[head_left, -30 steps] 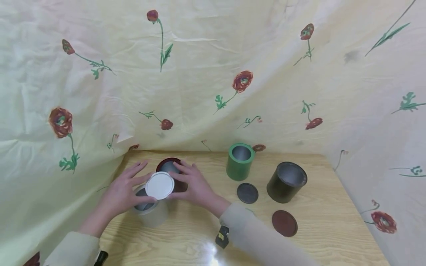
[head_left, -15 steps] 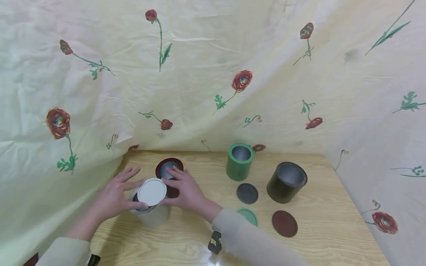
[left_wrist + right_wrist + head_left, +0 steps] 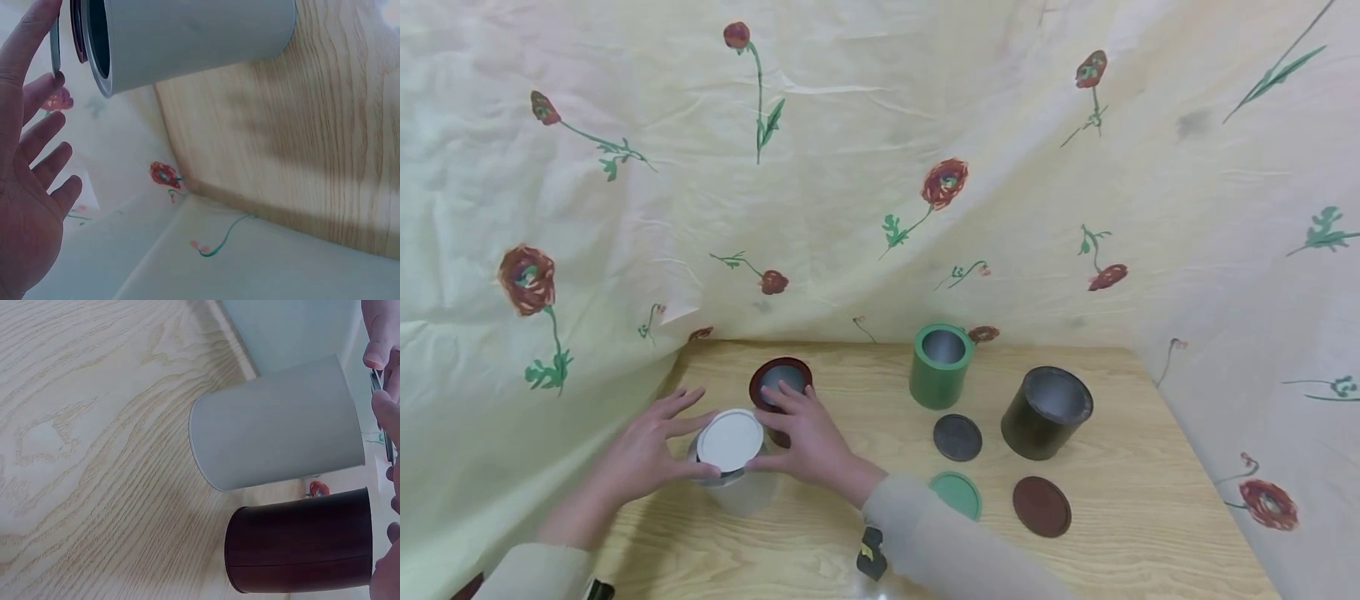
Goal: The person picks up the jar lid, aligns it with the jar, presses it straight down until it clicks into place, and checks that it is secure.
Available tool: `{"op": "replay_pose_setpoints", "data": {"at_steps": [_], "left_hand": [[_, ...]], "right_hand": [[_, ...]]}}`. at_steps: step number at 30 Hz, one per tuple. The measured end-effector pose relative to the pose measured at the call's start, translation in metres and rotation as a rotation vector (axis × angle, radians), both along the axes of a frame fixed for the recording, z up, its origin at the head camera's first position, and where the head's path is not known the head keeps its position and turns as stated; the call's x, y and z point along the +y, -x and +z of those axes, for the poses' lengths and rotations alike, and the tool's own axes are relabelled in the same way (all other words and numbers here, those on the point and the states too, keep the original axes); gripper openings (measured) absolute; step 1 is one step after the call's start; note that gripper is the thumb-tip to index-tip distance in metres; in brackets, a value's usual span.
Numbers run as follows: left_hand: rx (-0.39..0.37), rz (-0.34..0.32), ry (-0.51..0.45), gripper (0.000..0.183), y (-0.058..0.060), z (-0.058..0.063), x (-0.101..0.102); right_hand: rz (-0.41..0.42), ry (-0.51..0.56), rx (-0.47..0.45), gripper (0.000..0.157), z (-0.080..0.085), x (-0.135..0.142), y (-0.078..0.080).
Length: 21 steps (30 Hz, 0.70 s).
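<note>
Lid in white is pinched by the fingers of both left hand and right hand, just above the open white can. Beside that can, a dark red can is placed upright.

Red-flowered cream cloth, wood-grained tan table
White lid, white canister; maroon canister, brownish-red lid; green canister, lighter green lid; black canister, dark grey lid.

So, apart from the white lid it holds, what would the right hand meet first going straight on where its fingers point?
Most likely the dark red can. In the head view, the right hand partly overlaps it, but may sit above it and pass over; depth is unclear.
</note>
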State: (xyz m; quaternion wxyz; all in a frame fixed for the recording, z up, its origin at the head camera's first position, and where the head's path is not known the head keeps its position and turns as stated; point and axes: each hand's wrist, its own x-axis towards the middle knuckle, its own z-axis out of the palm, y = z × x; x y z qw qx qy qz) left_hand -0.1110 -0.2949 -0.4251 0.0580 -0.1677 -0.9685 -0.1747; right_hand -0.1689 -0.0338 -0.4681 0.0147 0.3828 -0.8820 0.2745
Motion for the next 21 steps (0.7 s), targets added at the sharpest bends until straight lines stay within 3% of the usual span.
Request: {"op": "replay_pose_setpoints", "data": {"at_steps": [10,21], "left_hand": [[-0.035,0.009,0.006,0.089,-0.001,-0.008,-0.014],[-0.058,0.018,0.002,0.09,0.001,-0.01,-0.017]], "right_hand": [[-0.003,-0.066,0.003,0.074,-0.001,-0.012,-0.001],[-0.013,-0.125,0.021,0.074,-0.002,-0.016,0.001]]}}
